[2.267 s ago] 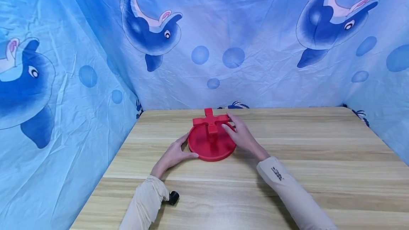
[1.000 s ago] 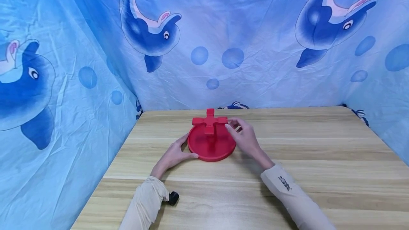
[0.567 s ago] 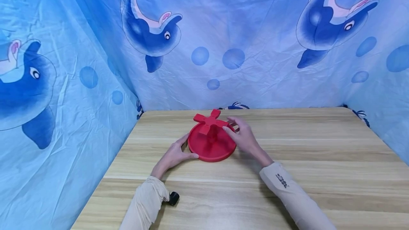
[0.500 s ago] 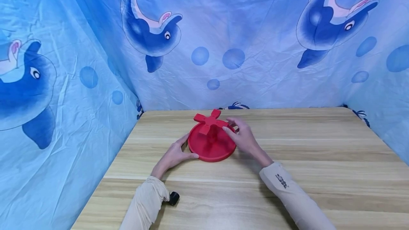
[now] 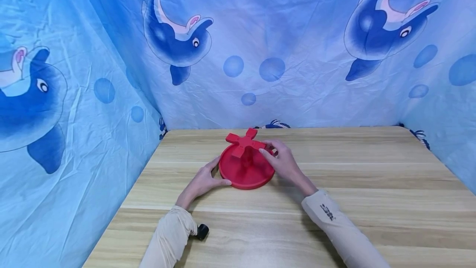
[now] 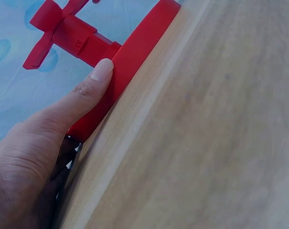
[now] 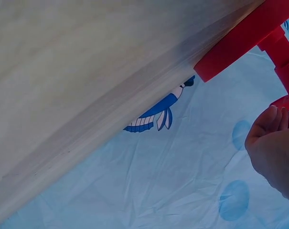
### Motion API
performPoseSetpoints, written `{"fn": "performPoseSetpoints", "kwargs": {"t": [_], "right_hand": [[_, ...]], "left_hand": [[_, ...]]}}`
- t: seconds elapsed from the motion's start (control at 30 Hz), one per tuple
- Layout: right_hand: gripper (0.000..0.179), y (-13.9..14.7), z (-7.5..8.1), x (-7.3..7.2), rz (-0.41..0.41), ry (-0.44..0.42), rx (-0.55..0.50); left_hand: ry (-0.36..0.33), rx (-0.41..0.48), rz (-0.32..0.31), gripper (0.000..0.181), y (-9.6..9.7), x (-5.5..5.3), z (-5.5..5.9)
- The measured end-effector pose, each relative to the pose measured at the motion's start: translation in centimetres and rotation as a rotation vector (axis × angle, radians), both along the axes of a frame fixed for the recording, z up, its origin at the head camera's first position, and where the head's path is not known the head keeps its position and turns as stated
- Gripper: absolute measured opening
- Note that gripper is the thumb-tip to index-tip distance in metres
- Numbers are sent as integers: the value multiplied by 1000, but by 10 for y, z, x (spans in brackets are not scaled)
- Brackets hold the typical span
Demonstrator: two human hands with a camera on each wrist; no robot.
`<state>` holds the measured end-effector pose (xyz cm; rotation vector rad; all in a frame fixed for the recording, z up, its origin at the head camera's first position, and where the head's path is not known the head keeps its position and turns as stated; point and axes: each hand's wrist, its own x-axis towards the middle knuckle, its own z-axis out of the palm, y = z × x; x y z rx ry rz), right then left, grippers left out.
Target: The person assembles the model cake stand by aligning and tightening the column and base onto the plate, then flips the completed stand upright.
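Observation:
A red round tray-like base (image 5: 247, 186) sits on the table, a post (image 5: 246, 162) rising from its middle with a four-armed cross (image 5: 243, 141) on top. My left hand (image 5: 203, 179) holds the base's left side, thumb at the near rim and fingers round the far side. In the left wrist view, the thumb (image 6: 89, 90) presses the base's outer wall, and the post bears a raised "33". My right hand (image 5: 284, 161) pinches the cross's right arm between thumb and fingers. The right wrist view shows that hand's curled fingers (image 7: 273, 121) at the cross, partly cut off by the frame edge.
The wood-grain table (image 5: 353, 202) extends on all sides of the base. Behind it and at the left hang blue sheets (image 5: 308, 102) printed with dolphins and bubbles. A small black device (image 5: 202, 231) sits at my left cuff.
The cross has turned clockwise as seen from above, with my right hand at its right arm; its fingers have drawn into a pinch. My left hand has stayed on the base.

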<state>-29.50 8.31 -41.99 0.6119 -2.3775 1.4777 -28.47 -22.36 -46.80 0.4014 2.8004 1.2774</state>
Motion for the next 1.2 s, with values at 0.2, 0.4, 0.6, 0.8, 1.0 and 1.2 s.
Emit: {"fn": "performPoseSetpoints", "kwargs": {"t": [0.2, 0.4, 0.6, 0.8, 1.0, 1.2], "right_hand": [[40, -4, -1, 4, 3, -2, -8], [40, -8, -1, 12, 34, 38, -10], [37, -3, 0, 8, -63, 86, -40], [40, 2, -2, -4, -109, 111, -61], [62, 1, -4, -10, -24, 65, 1], [57, -2, -5, -12, 33, 42, 22]], "left_hand": [[1, 9, -2, 110, 0, 0, 0], [-4, -11, 3, 111, 0, 1, 0], [-2, -18, -1, 113, -1, 1, 1], [1, -9, -12, 112, -1, 1, 1], [-11, -15, 5, 113, -1, 0, 0], [-4, -13, 5, 113, 0, 0, 0]]}}
